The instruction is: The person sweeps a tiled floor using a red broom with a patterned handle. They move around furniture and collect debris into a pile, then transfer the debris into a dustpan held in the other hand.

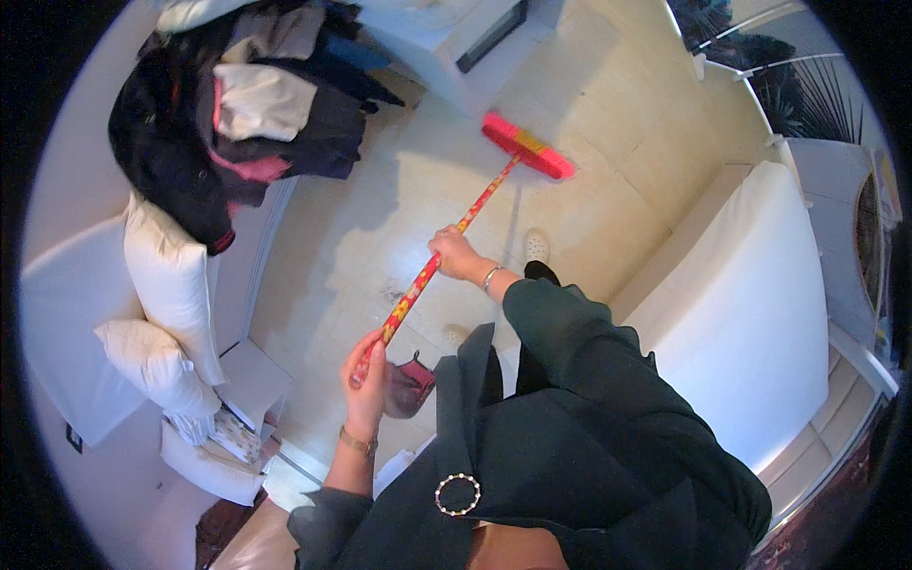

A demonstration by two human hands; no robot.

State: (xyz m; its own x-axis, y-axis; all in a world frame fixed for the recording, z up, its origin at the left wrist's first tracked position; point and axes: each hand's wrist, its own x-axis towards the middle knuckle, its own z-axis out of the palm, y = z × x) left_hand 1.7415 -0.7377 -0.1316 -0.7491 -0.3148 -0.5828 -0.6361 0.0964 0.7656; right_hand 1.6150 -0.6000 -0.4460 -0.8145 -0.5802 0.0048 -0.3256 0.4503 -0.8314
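A broom with a red and yellow patterned handle (405, 302) slants across the view, its pink-red bristled head (525, 146) resting on the pale tiled floor (608, 142). My left hand (365, 380) is closed around the top end of the handle. Farther along it, about mid-length, my right hand (458, 255) wraps round the same handle. A bracelet circles each wrist. Dark debris (391, 293) shows on the floor left of the handle. Beyond my right hand, a light clog (537, 245) is on my foot.
Dark clothes (171, 133) are heaped at the upper left, above white pillows (176, 275). A white cabinet (427, 47) stands at the far side. On the right is a white-covered mattress (750, 285). A dark reddish bag-like item (408, 388) lies beside my left hand.
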